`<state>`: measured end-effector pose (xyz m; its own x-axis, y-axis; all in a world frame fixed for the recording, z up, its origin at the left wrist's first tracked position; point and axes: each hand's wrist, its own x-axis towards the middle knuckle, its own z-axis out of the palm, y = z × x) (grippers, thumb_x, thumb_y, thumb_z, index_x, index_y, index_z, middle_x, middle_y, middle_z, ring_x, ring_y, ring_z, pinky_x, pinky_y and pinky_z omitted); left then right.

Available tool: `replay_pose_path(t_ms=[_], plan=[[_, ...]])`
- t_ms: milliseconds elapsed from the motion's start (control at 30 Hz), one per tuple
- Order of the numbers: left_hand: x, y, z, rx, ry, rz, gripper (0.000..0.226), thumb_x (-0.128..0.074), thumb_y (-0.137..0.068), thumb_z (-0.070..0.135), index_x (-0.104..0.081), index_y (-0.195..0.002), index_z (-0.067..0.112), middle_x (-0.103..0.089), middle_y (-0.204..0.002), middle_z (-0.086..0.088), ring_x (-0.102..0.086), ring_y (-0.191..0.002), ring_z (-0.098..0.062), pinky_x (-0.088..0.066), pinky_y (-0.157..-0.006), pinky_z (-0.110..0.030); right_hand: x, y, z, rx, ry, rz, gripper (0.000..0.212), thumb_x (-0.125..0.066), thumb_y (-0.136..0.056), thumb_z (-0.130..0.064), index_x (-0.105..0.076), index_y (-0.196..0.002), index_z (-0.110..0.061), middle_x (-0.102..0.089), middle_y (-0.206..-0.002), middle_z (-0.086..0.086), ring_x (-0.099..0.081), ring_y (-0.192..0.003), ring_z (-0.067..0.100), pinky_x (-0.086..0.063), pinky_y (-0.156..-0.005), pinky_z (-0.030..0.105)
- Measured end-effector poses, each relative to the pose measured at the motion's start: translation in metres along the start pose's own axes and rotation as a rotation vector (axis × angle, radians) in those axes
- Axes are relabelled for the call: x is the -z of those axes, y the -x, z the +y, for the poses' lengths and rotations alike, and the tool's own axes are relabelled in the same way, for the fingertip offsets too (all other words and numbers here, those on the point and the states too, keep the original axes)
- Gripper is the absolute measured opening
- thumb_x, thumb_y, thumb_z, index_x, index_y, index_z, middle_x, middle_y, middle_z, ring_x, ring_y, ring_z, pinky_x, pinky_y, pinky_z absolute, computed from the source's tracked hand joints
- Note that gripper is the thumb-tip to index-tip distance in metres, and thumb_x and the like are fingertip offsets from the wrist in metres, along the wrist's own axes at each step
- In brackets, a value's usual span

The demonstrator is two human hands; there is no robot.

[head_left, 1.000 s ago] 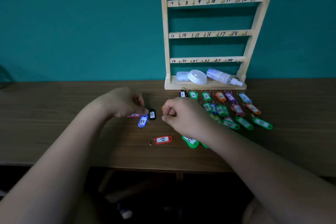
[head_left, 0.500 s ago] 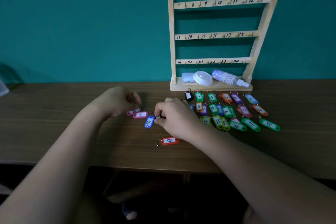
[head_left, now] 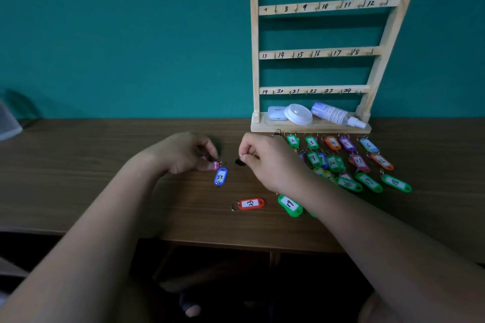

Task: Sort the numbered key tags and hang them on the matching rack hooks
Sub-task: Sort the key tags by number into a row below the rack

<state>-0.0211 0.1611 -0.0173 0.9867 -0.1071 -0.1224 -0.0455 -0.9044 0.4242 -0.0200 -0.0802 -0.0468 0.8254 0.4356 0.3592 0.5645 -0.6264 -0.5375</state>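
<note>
A wooden rack [head_left: 319,54] with hooks numbered 7 to 24 leans on the teal wall. Below it, several coloured numbered key tags [head_left: 368,181] lie in rows on the table. My left hand [head_left: 183,152] pinches a pink tag [head_left: 215,165] down at the table. A blue tag 23 [head_left: 221,177] lies just under that hand. My right hand [head_left: 267,160] pinches a black tag [head_left: 239,162] by its ring, slightly above the table. An orange tag 22 [head_left: 250,203] and a green tag 19 [head_left: 289,204] lie nearer me.
On the rack's base shelf [head_left: 309,127] lie a white case [head_left: 277,113], a white round lid [head_left: 298,114] and a small spray bottle [head_left: 337,115]. The brown table's front edge [head_left: 210,240] runs below my forearms. Something pale sits at the far left [head_left: 9,123].
My right hand drew back to the right with the black tag, uncovering the green 19 tag. My left hand covered the pink tags it had set down.
</note>
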Motion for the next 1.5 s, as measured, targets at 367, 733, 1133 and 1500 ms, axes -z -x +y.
replay_pose_path(t_ms=[367, 733, 1133, 1500], plan=[[0.005, 0.002, 0.008, -0.026, 0.071, 0.031, 0.016, -0.089, -0.084, 0.030, -0.075, -0.085, 0.022, -0.076, -0.076, 0.005, -0.066, -0.069, -0.009, -0.052, -0.073, -0.030, 0.038, 0.014, 0.011, -0.060, -0.289, -0.005, 0.019, -0.068, -0.099, -0.004, -0.069, -0.094, -0.023, -0.074, -0.086, -0.003, -0.076, -0.077, 0.006, -0.063, -0.081, 0.041], [-0.008, 0.022, 0.073, -0.182, 0.697, -0.172, 0.027, -0.089, -0.082, 0.027, -0.077, -0.097, 0.008, -0.076, -0.097, -0.021, -0.059, -0.087, -0.025, -0.045, -0.086, -0.036, 0.070, 0.038, 0.026, 0.022, -0.283, -0.019, 0.023, -0.080, -0.090, -0.006, -0.072, -0.096, -0.027, -0.074, -0.093, -0.012, -0.071, -0.092, 0.009, -0.061, -0.086, 0.035], [-0.027, 0.016, 0.118, -0.153, 0.802, -0.277, 0.024, -0.082, -0.082, 0.026, -0.071, -0.099, 0.015, -0.074, -0.094, -0.004, -0.067, -0.082, -0.009, -0.045, -0.065, -0.018, 0.097, 0.059, 0.037, 0.061, -0.344, 0.064, 0.020, -0.080, -0.091, -0.004, -0.072, -0.093, -0.022, -0.075, -0.094, -0.007, -0.074, -0.095, 0.016, -0.061, -0.088, 0.049], [-0.043, 0.008, 0.143, -0.203, 0.848, -0.287, 0.024, -0.085, -0.081, 0.021, -0.074, -0.100, 0.010, -0.072, -0.096, -0.009, -0.064, -0.080, -0.009, -0.048, -0.067, -0.018, 0.112, 0.072, 0.055, 0.041, -0.481, 0.117, 0.019, -0.081, -0.088, 0.005, -0.071, -0.093, -0.010, -0.077, -0.093, 0.003, -0.076, -0.091, 0.019, -0.063, -0.086, 0.038]])
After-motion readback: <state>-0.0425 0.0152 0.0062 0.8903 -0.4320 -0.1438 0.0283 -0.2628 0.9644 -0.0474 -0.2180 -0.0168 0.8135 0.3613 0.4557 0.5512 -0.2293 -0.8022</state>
